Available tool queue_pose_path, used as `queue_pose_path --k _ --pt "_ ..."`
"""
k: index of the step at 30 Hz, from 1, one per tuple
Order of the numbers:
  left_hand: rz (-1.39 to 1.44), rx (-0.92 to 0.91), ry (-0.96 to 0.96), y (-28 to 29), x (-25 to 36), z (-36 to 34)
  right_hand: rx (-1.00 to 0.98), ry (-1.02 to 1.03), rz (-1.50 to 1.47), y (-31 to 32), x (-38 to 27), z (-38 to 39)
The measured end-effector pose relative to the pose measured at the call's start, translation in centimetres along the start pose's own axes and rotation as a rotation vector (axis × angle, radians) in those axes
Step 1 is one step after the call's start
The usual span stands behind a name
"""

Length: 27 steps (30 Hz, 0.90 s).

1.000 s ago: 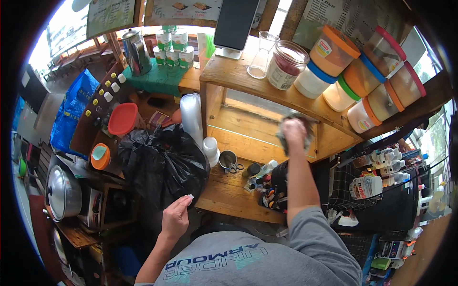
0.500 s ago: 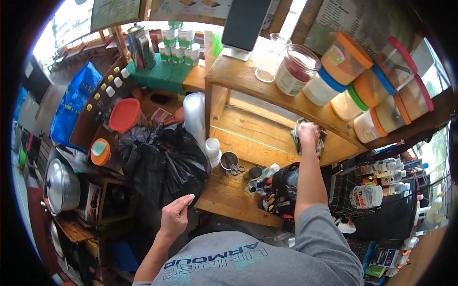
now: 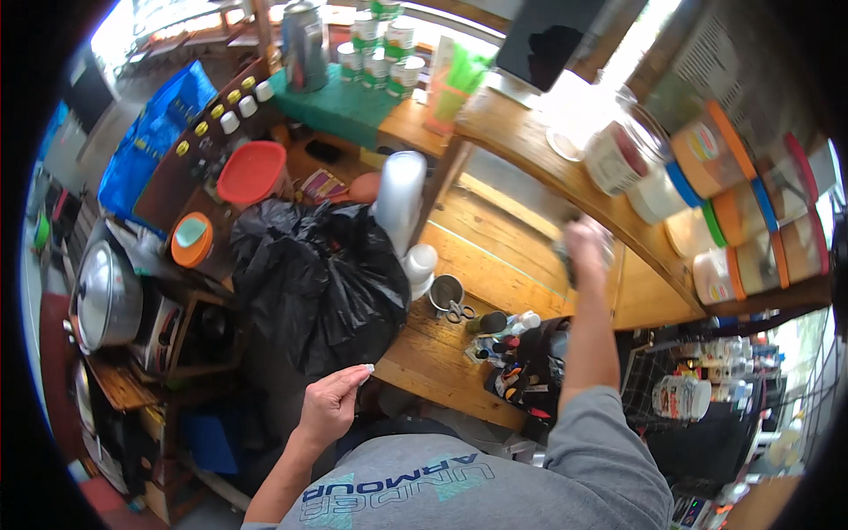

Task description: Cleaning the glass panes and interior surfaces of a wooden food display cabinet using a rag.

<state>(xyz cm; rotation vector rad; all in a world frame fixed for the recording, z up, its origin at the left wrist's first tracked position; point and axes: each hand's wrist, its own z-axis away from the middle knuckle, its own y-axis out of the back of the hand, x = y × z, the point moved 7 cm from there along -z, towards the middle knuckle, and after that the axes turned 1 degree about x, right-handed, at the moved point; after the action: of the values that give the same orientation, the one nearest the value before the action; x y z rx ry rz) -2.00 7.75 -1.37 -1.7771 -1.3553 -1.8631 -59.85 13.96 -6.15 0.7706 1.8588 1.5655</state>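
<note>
My right hand (image 3: 586, 249) reaches under the wooden shelf (image 3: 517, 119), closed round a greyish, crumpled cloth (image 3: 565, 258) that it presses on the wooden counter (image 3: 495, 243). Motion blurs both the hand and the cloth. Lower down, in front of a full black plastic bag (image 3: 314, 283), my left hand (image 3: 330, 406) is closed in a pinch. A tiny white piece (image 3: 367, 368) shows at its fingertips; what it is I cannot make out. A metal cup (image 3: 446, 291) and scissors (image 3: 458, 312) stand on the counter between the bag and my right arm.
Above the cloth, the shelf carries a lidded jar (image 3: 621, 152) and several plastic tubs (image 3: 714, 150) with coloured lids. A black organiser (image 3: 536, 367) with small bottles sits beside my right forearm. Stacked clear cups (image 3: 402, 199) rise behind the bag. A lidded pot (image 3: 108, 287) stands far left.
The whole view has swung, so the shelf and counter appear further right and tilted. My right hand still grips the cloth under the shelf; my left hand keeps its pinch.
</note>
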Motion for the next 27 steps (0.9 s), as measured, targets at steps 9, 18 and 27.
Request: queue_pose_path --k 9,18,27 --pt "0.0 0.062 0.151 1.3 -3.3 1.9 -0.127 -0.117 -0.005 3.4 -13.0 -2.9" --pt "0.04 -0.024 0.073 -0.4 -1.1 1.1 -0.061 0.444 -0.215 2.4 -24.4 -1.2" --pt "0.042 0.008 0.064 0.8 -1.2 2.7 -0.106 0.261 -0.173 4.4 -7.8 2.7"
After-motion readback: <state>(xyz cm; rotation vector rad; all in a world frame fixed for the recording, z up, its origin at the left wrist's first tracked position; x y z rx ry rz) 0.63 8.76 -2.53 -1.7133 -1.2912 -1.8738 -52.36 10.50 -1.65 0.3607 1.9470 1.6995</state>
